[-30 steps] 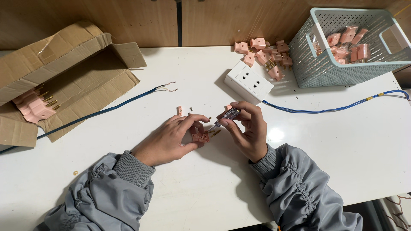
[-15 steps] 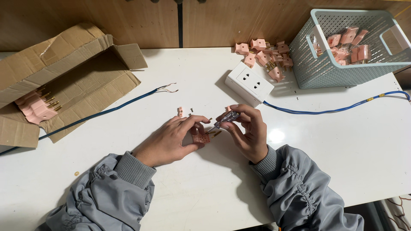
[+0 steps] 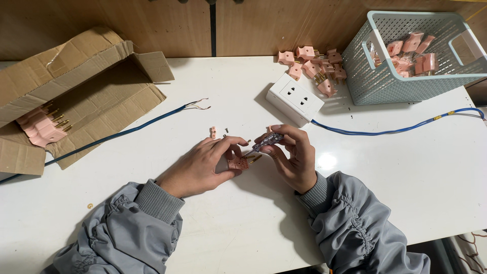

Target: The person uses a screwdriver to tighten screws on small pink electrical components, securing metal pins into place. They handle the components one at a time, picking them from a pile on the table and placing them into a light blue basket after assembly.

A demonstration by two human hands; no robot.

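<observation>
Since a moment ago little has shifted. The left hand (image 3: 203,165) still pinches a small pink plastic plug with brass prongs (image 3: 238,163) on the white table (image 3: 406,167); the right hand (image 3: 294,157) grips a slim translucent screwdriver (image 3: 266,141), its tip apparently seated in the plug.

White table (image 3: 416,167), glossy top, set against a wooden wall. Lying directly on it: an opened cardboard box (image 3: 76,101) at 9 o'clock; a blue cable (image 3: 122,133) running from the box edge toward centre, bared ends at about 11 o'clock; a white socket block (image 3: 295,99) at 12 o'clock with a second blue cable (image 3: 401,131) trailing to 3 o'clock; a loose heap of pink plugs (image 3: 314,66) just behind the block; a grey-blue mesh basket (image 3: 406,86) at 2 o'clock; 1 small pink piece (image 3: 213,133) and tiny screws (image 3: 226,130) near centre.
</observation>
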